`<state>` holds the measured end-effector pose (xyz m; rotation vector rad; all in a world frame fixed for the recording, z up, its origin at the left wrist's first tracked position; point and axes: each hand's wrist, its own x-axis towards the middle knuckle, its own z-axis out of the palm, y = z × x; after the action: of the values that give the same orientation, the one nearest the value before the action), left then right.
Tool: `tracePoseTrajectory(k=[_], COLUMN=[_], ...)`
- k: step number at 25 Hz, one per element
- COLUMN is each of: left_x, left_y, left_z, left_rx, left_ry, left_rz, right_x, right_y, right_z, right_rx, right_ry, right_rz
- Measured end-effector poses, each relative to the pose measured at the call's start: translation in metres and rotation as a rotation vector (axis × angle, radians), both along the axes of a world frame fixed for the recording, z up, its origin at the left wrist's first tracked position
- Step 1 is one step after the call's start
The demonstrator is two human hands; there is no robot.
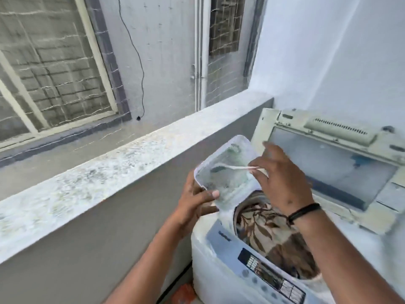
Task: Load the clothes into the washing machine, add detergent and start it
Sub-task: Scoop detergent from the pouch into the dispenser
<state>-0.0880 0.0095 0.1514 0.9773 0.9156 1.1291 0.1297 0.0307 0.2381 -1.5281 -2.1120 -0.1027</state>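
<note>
At the centre of the frame we see a clear rectangular plastic container (221, 172), tilted and open toward the camera, with whitish powder detergent (225, 189) lying in its lower end. The left hand (197, 202) grasps the container from below, thumb curled over its near rim. The right hand (282, 181) pinches the handle of a thin white plastic spoon (232, 167), whose bowl reaches into the container.

Just below, in the lower right of the frame, stands a white top-loading washing machine (210, 260) with its yellowed lid (328, 159) raised behind the hands. Inside the drum lies a beige cloth with a brown leaf pattern (269, 233). The control panel (269, 275) runs along the near edge. A black band (303, 212) circles the right wrist. A pale concrete ledge (109, 172) crosses the left half.
</note>
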Motion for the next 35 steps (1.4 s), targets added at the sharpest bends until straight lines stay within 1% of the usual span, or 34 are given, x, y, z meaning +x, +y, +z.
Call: tracePoseTrajectory(k=[1,3,6,8,10,11,13,16,18,20,22,24,27,29,31,33,35], left_x=[0.015,0.035,0.050,0.054,0.055,0.054,0.052,0.050,0.049,0.048,0.045,0.042,0.044,0.047,0.050,0.050,0.050], left_y=[0.004,0.013,0.022,0.026,0.029,0.031,0.034,0.038,0.042,0.044,0.046,0.045,0.041,0.037,0.033,0.031,0.032], left_z=[-0.012,-0.032,-0.049,-0.054,-0.058,-0.060,-0.063,-0.068,-0.070,-0.068,-0.068,-0.070,-0.065,-0.063,-0.062,-0.060,-0.058], left_rx=[-0.012,-0.003,0.037,0.070,0.090,0.098,0.105,0.096,0.093,0.089,0.078,0.057,0.032,0.031,0.051,0.069,0.082], left_ry=[-0.001,0.024,0.096,0.156,0.202,0.229,0.292,0.331,0.323,0.327,0.309,0.273,0.218,0.188,0.182,0.171,0.139], left_rz=[0.035,0.086,0.091,0.079,0.055,0.027,-0.046,-0.091,-0.085,-0.067,-0.074,-0.097,-0.130,-0.184,-0.230,-0.222,-0.211], right_x=[0.012,0.032,0.052,0.056,0.051,0.047,0.043,0.048,0.047,0.048,0.050,0.049,0.043,0.039,0.031,0.027,0.028], right_y=[-0.002,-0.008,-0.019,-0.027,-0.034,-0.035,-0.034,-0.025,-0.022,-0.022,-0.023,-0.028,-0.032,-0.031,-0.034,-0.037,-0.035], right_z=[-0.011,-0.027,-0.047,-0.060,-0.074,-0.083,-0.096,-0.095,-0.094,-0.095,-0.091,-0.086,-0.085,-0.085,-0.083,-0.081,-0.077], right_rx=[0.017,0.051,-0.045,-0.061,-0.071,-0.084,-0.176,-0.159,-0.187,-0.292,-0.316,-0.286,-0.238,-0.223,-0.292,-0.357,-0.358], right_ry=[-0.038,-0.057,-0.094,-0.085,-0.016,-0.040,-0.106,-0.096,-0.136,-0.154,-0.035,0.101,0.094,0.126,0.110,0.118,0.101], right_rz=[-0.044,-0.059,-0.022,-0.033,-0.026,-0.028,-0.047,-0.048,-0.028,-0.009,-0.012,0.017,0.028,0.014,0.029,0.048,0.050])
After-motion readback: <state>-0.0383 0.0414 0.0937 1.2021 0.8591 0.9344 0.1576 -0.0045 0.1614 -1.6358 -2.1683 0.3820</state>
